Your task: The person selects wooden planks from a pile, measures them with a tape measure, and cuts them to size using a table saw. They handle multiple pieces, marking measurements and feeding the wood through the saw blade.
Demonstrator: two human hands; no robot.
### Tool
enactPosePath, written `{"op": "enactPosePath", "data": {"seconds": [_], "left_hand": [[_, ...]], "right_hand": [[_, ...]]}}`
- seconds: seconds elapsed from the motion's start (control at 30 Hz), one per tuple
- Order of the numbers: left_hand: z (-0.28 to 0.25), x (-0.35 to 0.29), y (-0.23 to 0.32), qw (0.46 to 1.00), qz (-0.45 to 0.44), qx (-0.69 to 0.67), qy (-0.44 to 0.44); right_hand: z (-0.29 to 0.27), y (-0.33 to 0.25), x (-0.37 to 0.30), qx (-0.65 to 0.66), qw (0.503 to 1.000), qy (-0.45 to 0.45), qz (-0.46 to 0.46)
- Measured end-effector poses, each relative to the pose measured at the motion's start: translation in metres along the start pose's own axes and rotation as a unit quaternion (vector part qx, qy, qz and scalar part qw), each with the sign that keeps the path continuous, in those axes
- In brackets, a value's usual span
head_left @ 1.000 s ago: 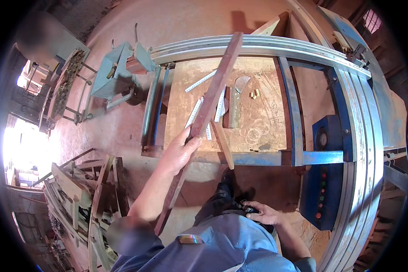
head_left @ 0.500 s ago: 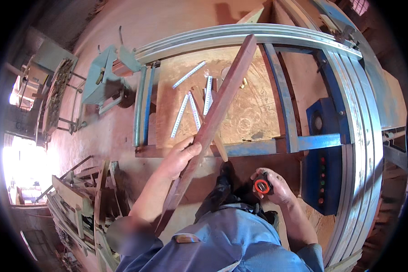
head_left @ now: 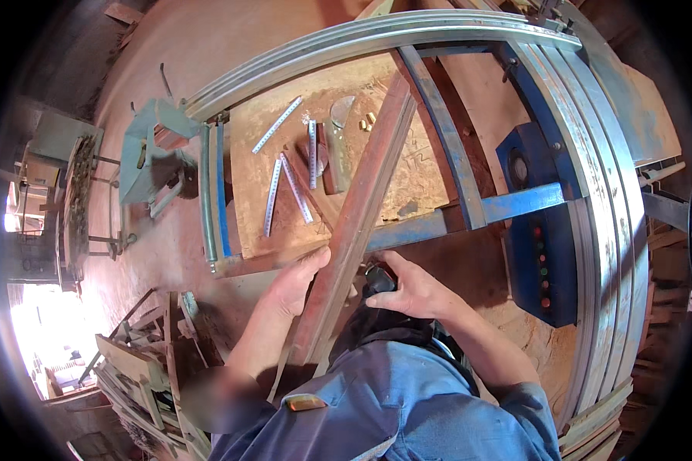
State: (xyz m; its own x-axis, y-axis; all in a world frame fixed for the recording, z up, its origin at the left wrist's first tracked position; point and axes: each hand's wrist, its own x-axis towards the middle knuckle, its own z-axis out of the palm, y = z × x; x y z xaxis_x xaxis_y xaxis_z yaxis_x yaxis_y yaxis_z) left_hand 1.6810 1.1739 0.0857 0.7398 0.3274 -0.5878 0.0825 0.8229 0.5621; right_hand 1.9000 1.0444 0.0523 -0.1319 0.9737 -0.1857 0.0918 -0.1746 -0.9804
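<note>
A long reddish-brown wooden beam (head_left: 361,207) slants from beside my waist across the near edge of the workboard. My left hand (head_left: 291,288) is closed on its left side, thumb against the wood and fingers partly hidden beneath. Right of the beam, close to it, my right hand (head_left: 414,290) is wrapped round a small black tool (head_left: 379,281); an orange ring on it showed earlier. Past the beam, several white ruler strips (head_left: 272,197) lie on the wooden board (head_left: 246,138), with dark wood offcuts (head_left: 334,157) among them.
A metal rail frame (head_left: 346,50) borders the board, with a blue crossbar (head_left: 523,201) and a blue control box (head_left: 542,265) at right. A half-round metal plate (head_left: 341,112) and brass-coloured pieces (head_left: 370,121) lie on the board. Scrap timber (head_left: 134,361) is piled at left; a green machine (head_left: 150,146) stands beyond.
My right hand has come left and up to the beam with the black tool, turning its orange ring out of sight. The beam's far end no longer overlaps the far rail. The view has shifted.
</note>
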Motion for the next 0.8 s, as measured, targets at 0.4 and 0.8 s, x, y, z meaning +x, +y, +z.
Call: {"op": "enactPosePath", "data": {"seconds": [0.4,0.8], "left_hand": [[0.021,0.0,-0.003,0.998,-0.017,0.051,0.042],[0.027,0.008,-0.004,0.989,-0.031,0.095,0.107]], "right_hand": [[-0.015,0.018,-0.002,-0.115,0.99,-0.068,0.042],[-0.05,0.076,-0.057,-0.085,0.968,-0.002,0.237]]}}
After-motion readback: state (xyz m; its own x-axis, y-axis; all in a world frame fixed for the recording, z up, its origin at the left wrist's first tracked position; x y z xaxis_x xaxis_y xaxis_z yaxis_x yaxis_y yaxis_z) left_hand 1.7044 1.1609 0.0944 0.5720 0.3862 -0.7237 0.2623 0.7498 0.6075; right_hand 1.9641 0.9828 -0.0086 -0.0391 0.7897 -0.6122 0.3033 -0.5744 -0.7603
